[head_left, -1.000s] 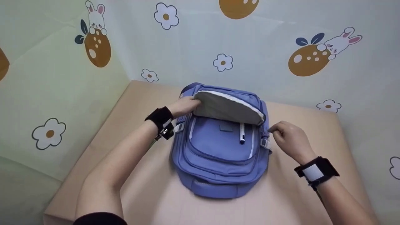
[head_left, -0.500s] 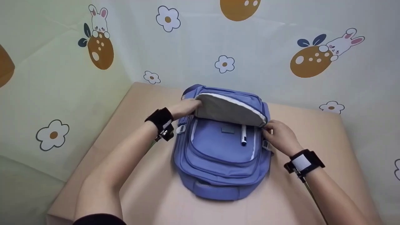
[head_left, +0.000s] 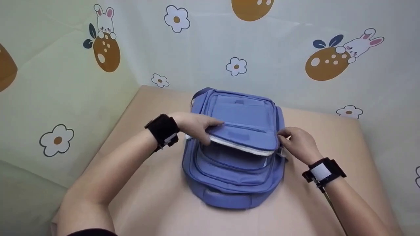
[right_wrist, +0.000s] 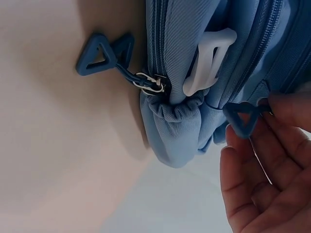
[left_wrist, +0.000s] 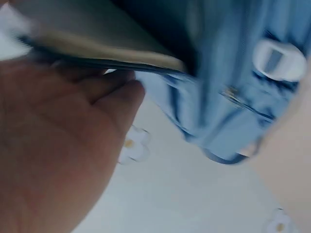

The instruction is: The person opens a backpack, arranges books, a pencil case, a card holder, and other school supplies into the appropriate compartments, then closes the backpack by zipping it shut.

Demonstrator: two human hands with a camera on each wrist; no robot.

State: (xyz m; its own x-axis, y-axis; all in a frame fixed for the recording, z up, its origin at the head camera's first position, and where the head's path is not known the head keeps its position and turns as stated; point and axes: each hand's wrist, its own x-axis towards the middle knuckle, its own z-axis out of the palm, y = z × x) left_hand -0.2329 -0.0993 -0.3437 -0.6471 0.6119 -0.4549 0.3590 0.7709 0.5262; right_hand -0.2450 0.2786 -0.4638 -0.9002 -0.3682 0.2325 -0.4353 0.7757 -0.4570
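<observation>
In the head view a blue backpack (head_left: 229,178) lies on the table, its front pocket flap (head_left: 242,108) tilted down over the partly open pocket. My left hand (head_left: 195,125) is at the flap's left edge, fingers on its outer face and the thumb apart from them near the white zipper edge. In the blurred left wrist view, the fingers (left_wrist: 116,97) touch the flap from outside, grey lining showing above. My right hand (head_left: 300,144) pinches a zipper pull at the bag's right side. That triangular zipper pull (right_wrist: 241,119) shows between thumb and fingers in the right wrist view.
A beige-covered table (head_left: 157,196) lies under the bag, against a patterned cloth wall (head_left: 279,49). Beside the right hand are a white buckle (right_wrist: 209,63), a gathered side pocket (right_wrist: 172,131) and other triangular pulls (right_wrist: 97,56) on another zipper.
The flap has swung down and toward me with my left hand, hiding the white marker in the pocket. My right hand came in to the zipper pull and now pinches it.
</observation>
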